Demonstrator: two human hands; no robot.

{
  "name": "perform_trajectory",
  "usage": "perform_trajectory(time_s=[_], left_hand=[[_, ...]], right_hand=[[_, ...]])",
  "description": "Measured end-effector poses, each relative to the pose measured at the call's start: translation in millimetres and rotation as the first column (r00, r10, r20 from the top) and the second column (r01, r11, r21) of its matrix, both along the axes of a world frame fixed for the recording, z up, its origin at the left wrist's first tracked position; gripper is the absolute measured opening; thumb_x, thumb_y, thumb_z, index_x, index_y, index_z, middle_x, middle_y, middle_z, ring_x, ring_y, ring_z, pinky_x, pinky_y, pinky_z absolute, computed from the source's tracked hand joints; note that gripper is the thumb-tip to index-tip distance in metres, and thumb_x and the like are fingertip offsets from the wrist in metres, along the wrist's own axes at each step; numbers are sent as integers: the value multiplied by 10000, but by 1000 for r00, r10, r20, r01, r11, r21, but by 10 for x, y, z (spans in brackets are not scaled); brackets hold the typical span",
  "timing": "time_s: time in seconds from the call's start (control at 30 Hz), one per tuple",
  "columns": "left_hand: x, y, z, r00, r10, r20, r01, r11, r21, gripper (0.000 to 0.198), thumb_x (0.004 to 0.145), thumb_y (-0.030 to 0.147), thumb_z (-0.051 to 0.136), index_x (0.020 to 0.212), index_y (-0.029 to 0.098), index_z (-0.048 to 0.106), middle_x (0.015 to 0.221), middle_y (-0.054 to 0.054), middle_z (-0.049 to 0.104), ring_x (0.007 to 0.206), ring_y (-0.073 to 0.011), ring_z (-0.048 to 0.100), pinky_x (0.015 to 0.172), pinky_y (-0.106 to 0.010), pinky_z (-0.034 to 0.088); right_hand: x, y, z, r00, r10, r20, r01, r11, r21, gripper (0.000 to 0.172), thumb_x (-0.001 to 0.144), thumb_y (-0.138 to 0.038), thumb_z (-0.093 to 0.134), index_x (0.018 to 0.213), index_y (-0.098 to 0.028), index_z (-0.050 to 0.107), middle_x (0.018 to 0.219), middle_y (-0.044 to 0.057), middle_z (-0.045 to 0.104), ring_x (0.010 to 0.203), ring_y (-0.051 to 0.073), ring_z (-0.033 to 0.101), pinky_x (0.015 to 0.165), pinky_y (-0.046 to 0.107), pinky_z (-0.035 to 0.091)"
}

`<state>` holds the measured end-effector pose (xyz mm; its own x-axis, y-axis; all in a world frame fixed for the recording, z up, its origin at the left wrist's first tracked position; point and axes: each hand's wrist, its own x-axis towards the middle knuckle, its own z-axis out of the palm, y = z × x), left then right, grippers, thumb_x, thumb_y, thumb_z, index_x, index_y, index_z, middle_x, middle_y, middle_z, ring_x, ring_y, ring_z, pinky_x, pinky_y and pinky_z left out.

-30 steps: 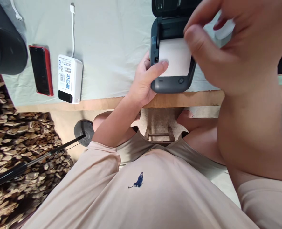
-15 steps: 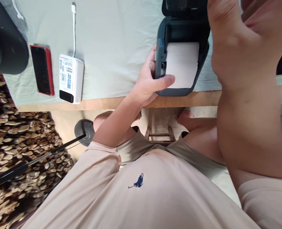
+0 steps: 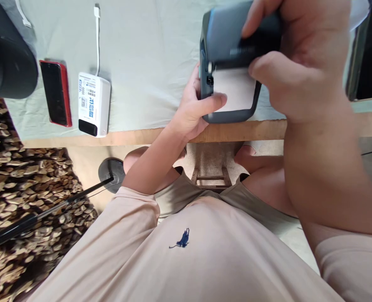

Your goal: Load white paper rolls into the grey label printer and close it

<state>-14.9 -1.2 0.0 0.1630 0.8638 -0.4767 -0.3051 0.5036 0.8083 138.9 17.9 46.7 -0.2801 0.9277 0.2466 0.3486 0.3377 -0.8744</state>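
A dark blue-grey label printer (image 3: pixel 232 116) is held near the table's front edge, its lid partly lowered. Inside lies white label paper (image 3: pixel 238 86), showing below the lid. My left hand (image 3: pixel 193 105) grips the printer's left side, the thumb reaching across the front rim onto the paper. With fingers over its top and the thumb at its lower edge, my right hand (image 3: pixel 299 69) holds the lid (image 3: pixel 225 35). Motion blurs the lid a little, and the right hand hides the printer's right side.
On the left of the cloth-covered table (image 3: pixel 151 63) lie a red-cased phone (image 3: pixel 55 93) and a white power bank (image 3: pixel 94 105) with a short cable. A black rounded object (image 3: pixel 9 54) stands at far left. A dark screen-like device (image 3: pixel 370 58) lies right. Stacked firewood (image 3: pixel 31 188) is below left.
My right hand has moved left and taken hold of the printer's lid. The lid has swung down over part of the paper. My left hand keeps its grip, shifting slightly.
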Motion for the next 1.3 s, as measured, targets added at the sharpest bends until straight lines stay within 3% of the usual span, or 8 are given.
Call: perform_trajectory(time_s=[0.1,0.23,0.33,0.53,0.83,0.97,1.13,1.3], left_hand=[[-31,0,-34,990,-114,83,101,984,150,526,664,131,655,1137,299,495,824,61,620,929,-153,668,833,-301,545],[-56,-10,-47,985,-136,103,111,971,213,572,669,126,643,1180,316,470,862,61,641,919,-137,672,817,-273,542],[-50,-16,-27,965,-196,175,144,951,275,467,757,157,523,1204,278,463,920,58,632,1035,-145,635,814,-271,503],[-2,1,11,948,-128,291,50,965,259,244,802,339,502,1027,247,528,901,10,658,1168,-209,561,837,-289,536],[-50,23,-6,986,-111,126,95,987,127,274,825,361,453,1037,228,562,943,-43,692,1263,-273,451,943,-343,495],[-28,11,19,982,-79,170,58,990,128,251,821,368,457,994,234,581,891,-19,676,1241,-246,487,929,-344,503],[9,38,82,968,-83,236,52,990,133,473,801,582,348,879,201,617,789,-58,660,1200,-255,514,918,-357,507],[12,50,25,982,65,175,-82,992,93,357,785,542,459,810,219,611,646,-28,601,1174,-248,519,975,-331,460]], right_hand=[[-23,-4,-22,999,1,-50,-4,998,-55,321,742,-175,387,1020,-112,535,1052,-24,495,1069,-5,453,1002,152,374],[-45,35,-99,995,-45,-93,30,987,-155,500,730,-335,498,1188,-154,414,1191,-10,423,1098,-11,426,997,114,387],[-53,41,-136,981,-50,-187,0,967,-256,566,693,-340,554,1202,-189,359,1269,-5,345,994,-40,428,844,71,414],[-68,23,-141,958,-5,-286,-133,878,-460,612,673,-348,581,1191,-238,276,1076,-10,437,808,-54,410,686,94,397],[-28,18,-143,967,-18,-252,-104,882,-460,598,642,-406,612,1160,-257,354,1043,-24,444,817,-48,413,668,93,401],[-19,26,-151,975,-15,-222,-89,887,-454,591,647,-414,607,1161,-261,357,1047,-20,443,822,-48,417,681,91,408],[-21,30,-179,981,-36,-189,-48,905,-423,594,695,-437,554,1199,-211,335,1017,-13,449,801,-71,399,676,62,396],[18,40,-119,978,-12,-208,-54,949,-310,639,705,-368,550,1242,-128,300,1255,-10,355,1088,-65,399,948,32,407]])
